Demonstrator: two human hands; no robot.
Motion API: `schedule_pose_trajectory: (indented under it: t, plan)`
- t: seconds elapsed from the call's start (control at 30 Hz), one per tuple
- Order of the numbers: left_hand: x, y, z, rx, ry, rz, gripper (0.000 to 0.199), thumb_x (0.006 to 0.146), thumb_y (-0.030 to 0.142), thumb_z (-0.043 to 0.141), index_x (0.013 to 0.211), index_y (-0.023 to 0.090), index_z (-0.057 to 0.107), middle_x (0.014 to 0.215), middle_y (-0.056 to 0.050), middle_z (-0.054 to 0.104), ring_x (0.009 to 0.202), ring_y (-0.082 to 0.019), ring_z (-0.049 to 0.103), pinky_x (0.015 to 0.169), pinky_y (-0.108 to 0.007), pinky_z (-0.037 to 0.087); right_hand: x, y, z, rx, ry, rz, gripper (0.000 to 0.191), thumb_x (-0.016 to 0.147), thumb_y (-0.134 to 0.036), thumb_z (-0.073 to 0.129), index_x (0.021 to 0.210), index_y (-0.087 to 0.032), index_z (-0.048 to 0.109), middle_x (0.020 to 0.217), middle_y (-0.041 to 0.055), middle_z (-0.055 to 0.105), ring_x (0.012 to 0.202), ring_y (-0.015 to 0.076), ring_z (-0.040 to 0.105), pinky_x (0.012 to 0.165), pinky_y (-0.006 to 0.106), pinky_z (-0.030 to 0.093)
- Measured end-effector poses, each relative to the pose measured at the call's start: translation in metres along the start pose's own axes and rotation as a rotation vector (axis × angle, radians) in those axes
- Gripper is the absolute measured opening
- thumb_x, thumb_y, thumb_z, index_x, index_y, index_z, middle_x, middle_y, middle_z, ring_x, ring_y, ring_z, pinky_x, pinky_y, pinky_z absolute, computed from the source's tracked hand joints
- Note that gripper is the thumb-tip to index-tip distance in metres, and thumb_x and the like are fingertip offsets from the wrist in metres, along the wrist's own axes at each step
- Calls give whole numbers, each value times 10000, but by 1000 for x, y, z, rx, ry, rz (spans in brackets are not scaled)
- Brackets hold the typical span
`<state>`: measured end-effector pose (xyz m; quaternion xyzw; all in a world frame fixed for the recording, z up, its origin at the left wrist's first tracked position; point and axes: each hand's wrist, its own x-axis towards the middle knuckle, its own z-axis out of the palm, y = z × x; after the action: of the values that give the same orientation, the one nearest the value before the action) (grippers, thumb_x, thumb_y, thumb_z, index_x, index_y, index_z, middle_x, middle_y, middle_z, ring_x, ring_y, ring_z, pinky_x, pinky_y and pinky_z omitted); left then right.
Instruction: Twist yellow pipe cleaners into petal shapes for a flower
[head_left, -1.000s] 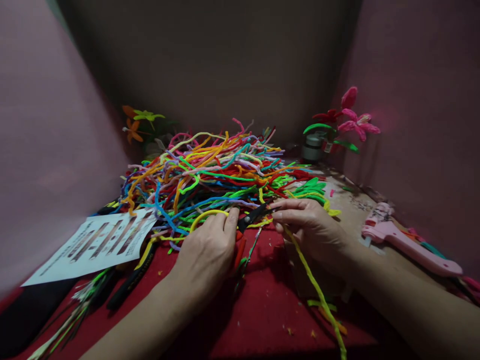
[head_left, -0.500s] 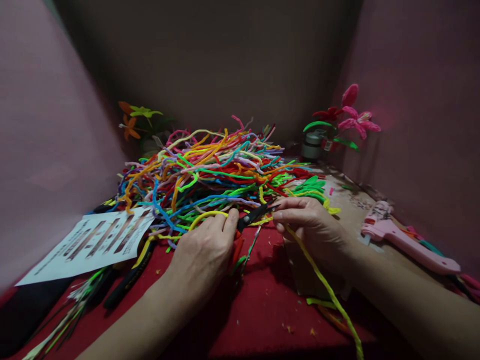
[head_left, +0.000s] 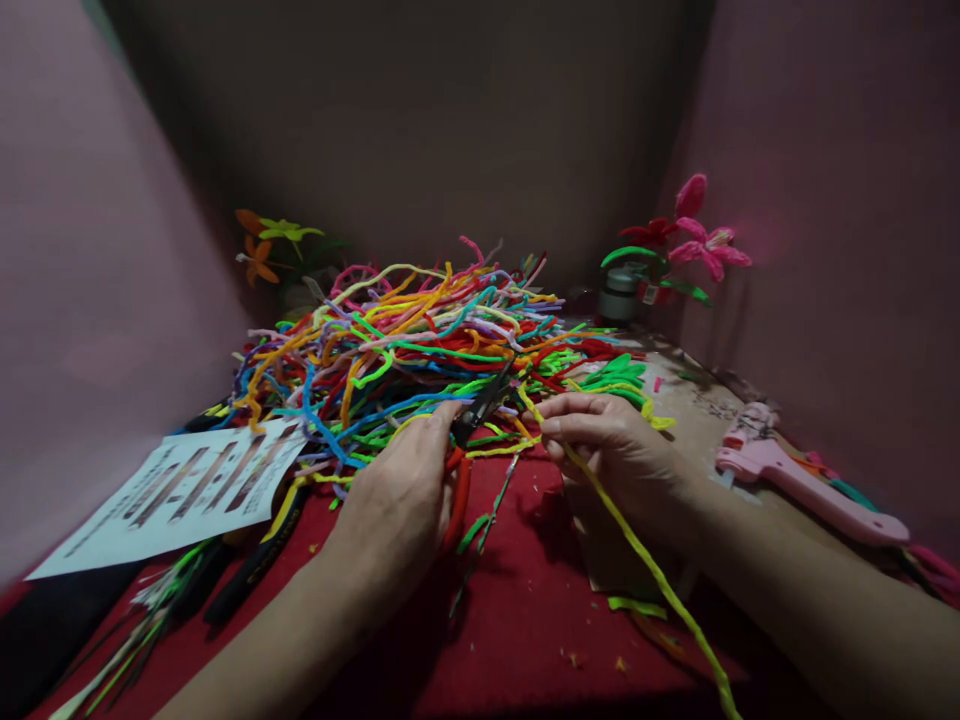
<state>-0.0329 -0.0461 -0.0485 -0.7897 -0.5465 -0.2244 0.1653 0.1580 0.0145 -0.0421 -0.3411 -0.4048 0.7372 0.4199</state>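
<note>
One printed sheet (head_left: 187, 490) lies at the left, beside a tool with a black-and-yellow handle (head_left: 274, 540). Next comes the left hand (head_left: 401, 495), curled around the red handles of the scissors (head_left: 474, 415), whose dark blades point away toward the heap of colored fuzzy stems (head_left: 420, 340). Those loose stems could snag, so the blades are best angled clear of them. Just right of the blades is the top of the yellow stem (head_left: 637, 550), pinched by the right hand (head_left: 600, 430) between thumb and fingers, its long tail trailing over the red cloth (head_left: 525, 620). A light, steady pinch suits the soft fuzz, with fingertips well back from the cutting edges. Farther right lies a pink tool (head_left: 817, 490).
</note>
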Motion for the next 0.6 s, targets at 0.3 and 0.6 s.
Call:
schedule_pose_trajectory:
  t: [0.3,0.6]
  plan:
    - [-3,3,7,201,-169,54,458,778,100,419,1236,84,407,962,-131,607,810,-205,592,691,-325,501,-3,2,2,-9,-10,-39,176,519,-139,708,683,-125,646,515,-11,594,430,65,530,428,162,376]
    - [-4,7,1,336,-161,89,446,790,104,426,1234,70,413,840,-102,602,700,-202,585,561,-294,479,-2,4,1,-48,-11,-58,152,529,-146,718,656,-135,635,513,-7,591,453,73,536,459,179,388]
